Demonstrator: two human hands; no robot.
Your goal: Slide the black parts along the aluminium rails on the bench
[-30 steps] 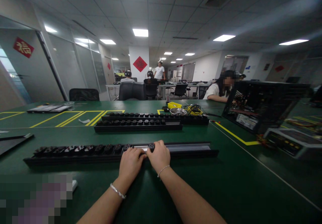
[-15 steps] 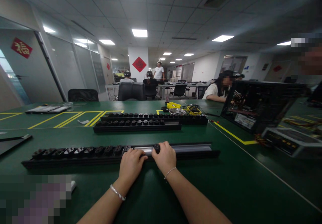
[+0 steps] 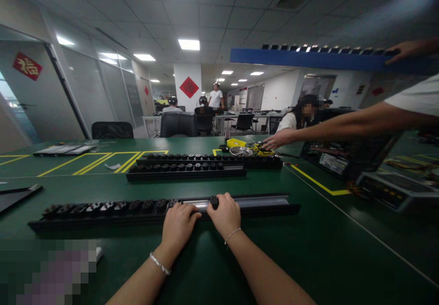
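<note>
A long black power track (image 3: 103, 220) lies across the green table in front of me, with several round black socket modules (image 3: 147, 205) lined up along its left part. My left hand (image 3: 180, 222) is closed over the track at the last module in that row, its thumb pointing right; its fingertips are hidden behind the track. Between the fingers and thumb of my right hand (image 3: 224, 216) is a single black socket module (image 3: 214, 201), seated at the track's channel. A bare silvery stretch shows between my hands, and the channel (image 3: 262, 201) right of my right hand holds no modules.
Two more tracks with modules (image 3: 187, 173) lie farther back. Behind them are yellow bins (image 3: 236, 143) and a metal dish (image 3: 241, 151). A co-worker's arm (image 3: 329, 129) reaches in from the right; another hand (image 3: 411, 50) holds a blue track (image 3: 308, 60) aloft. An open computer case (image 3: 329, 158) and power supply (image 3: 394, 193) stand right.
A co-worker's arm has come in from the right to the yellow bin, and a raised blue track with modules has appeared. My hands have stayed in place.
</note>
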